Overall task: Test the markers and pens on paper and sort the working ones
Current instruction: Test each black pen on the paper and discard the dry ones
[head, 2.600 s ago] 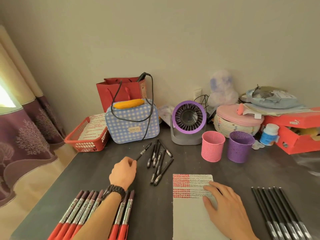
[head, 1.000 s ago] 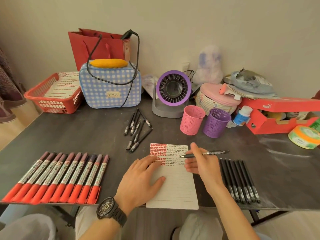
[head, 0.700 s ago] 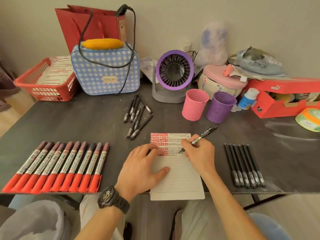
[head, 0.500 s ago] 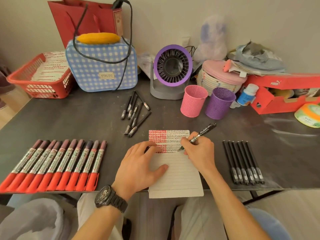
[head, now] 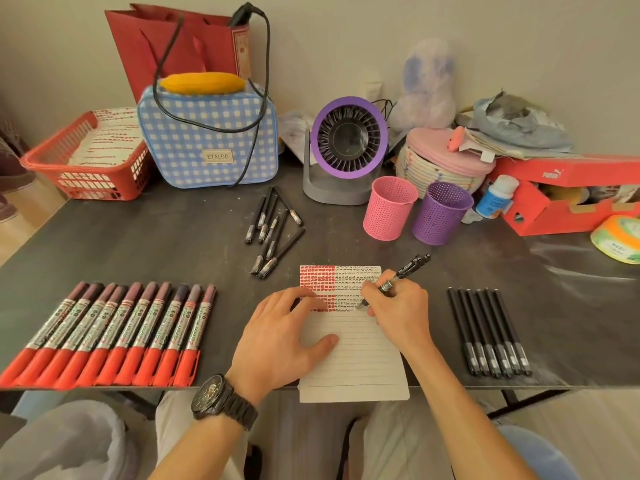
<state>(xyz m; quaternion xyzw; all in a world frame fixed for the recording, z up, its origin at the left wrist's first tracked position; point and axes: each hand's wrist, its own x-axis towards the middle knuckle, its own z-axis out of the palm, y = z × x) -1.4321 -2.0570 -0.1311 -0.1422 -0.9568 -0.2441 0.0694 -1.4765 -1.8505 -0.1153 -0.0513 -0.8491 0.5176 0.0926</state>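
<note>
Paper [head: 353, 362] sits at the desk [head: 138, 237] near edge, bottom overhanging. L hand [head: 284, 337] is flat on it, fingers [head: 299, 299] straight & spread, pinning the sheet. R hand [head: 398, 313] is just right of that, fingers [head: 375, 289] clamped on a black pen [head: 407, 270] in a writing grip. The pen's long axis runs low-left to up-right: tip down at the paper, at the end of the lowest scribbled row, back end up & away toward the cups. So the step in hand looks like the test stroke, w/ tip right where the next mark goes. Row of black pens [head: 488, 334] lies just right of R hand, axes near-to-far, so R hand is prob. the nearer one for a drop there. Red markers [head: 114, 330] are lined up left, well apart from the paper. Farther back is a loose pile of black pens [head: 273, 230] beyond L hand, then pink cup [head: 389, 207] & purple cup [head: 441, 213].
</note>
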